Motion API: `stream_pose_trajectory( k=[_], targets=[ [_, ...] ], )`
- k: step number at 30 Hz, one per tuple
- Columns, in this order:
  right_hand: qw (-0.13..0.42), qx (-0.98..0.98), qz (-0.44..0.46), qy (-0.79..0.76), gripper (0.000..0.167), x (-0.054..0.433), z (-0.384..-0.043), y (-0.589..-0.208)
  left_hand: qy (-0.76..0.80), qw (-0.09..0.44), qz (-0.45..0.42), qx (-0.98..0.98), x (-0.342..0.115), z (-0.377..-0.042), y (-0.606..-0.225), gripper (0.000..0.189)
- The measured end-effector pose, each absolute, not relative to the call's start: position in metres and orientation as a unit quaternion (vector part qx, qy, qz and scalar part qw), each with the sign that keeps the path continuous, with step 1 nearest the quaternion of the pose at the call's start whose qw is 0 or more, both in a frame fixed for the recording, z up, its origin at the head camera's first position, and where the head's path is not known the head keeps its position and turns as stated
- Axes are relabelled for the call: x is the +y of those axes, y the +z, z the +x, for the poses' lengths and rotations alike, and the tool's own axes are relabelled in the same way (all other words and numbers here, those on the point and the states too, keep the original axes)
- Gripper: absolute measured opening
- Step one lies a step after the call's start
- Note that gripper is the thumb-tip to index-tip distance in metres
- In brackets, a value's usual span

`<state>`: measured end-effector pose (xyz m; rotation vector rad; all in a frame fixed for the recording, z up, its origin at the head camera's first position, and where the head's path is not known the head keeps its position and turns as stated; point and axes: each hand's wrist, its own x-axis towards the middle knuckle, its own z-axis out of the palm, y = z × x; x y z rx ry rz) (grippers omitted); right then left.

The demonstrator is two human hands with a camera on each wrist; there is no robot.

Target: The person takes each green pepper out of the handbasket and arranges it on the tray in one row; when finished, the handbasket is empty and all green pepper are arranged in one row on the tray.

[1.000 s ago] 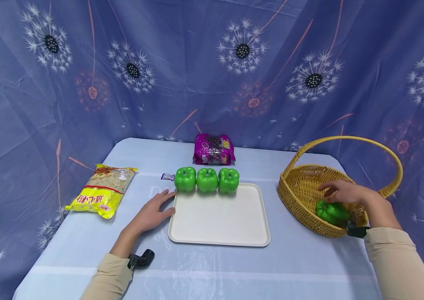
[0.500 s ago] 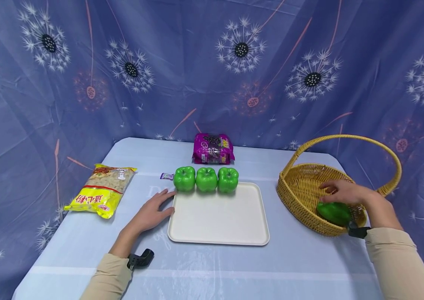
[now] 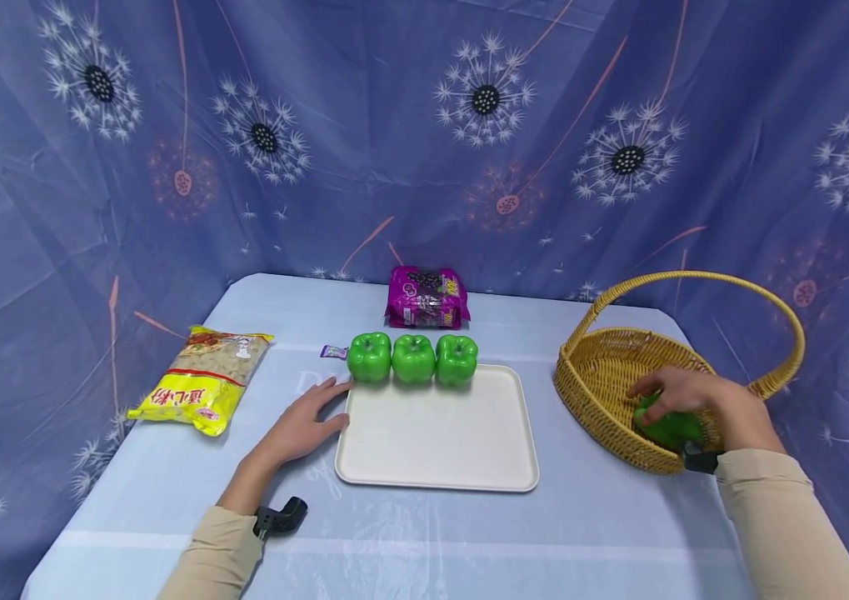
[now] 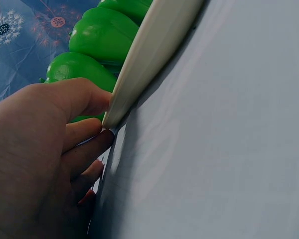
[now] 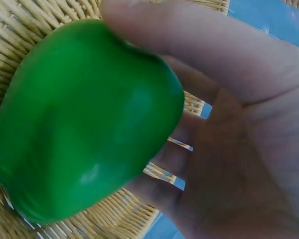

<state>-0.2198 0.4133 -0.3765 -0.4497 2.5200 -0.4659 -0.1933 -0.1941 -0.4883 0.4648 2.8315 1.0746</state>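
My right hand (image 3: pixel 682 398) reaches into the wicker basket (image 3: pixel 604 446) and grips a green bell pepper (image 5: pixel 84 119). In the right wrist view the thumb lies over the pepper and the fingers curve round its far side. My left hand (image 3: pixel 307 425) rests on the table, its thumb and fingertips at the left edge of the white tray (image 3: pixel 439 442). In the left wrist view the tray rim (image 4: pixel 139 64) stands right at the thumb. Along the tray's far side stand three green bell peppers: left (image 3: pixel 369 358), middle (image 3: pixel 414 360) and right (image 3: pixel 457 361).
A purple snack pack (image 3: pixel 427 298) lies behind the peppers. One small purple wrapped piece (image 3: pixel 334 352) is beside the left pepper. On the left lies a yellow pasta bag (image 3: pixel 207 379). The basket's tall handle (image 3: pixel 694 275) arches above the right hand.
The right hand has come down onto the pepper in the basket, which had rolled over a little, and has closed round it. The left hand has stayed at the tray's edge.
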Motion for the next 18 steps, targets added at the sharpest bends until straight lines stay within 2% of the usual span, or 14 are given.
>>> stream_pose_trajectory(
  k=[5,10,18],
  targets=[
    [0.276,0.936,-0.133,-0.171,0.043,0.4132,-0.2184,-0.3768,0.351,0.035,0.154,0.923,-0.1937,-0.1938,-0.4875,0.055],
    [0.277,0.936,-0.114,-0.186,0.036,0.4133,-0.2165,-0.3767,0.353,0.033,0.156,0.922,-0.1943,-0.1932,-0.4874,0.055],
    [0.234,0.941,-0.142,-0.197,0.042,0.4195,-0.2166,-0.3765,0.353,0.032,0.156,0.922,-0.1944,-0.1922,-0.4877,0.055]
  ],
)
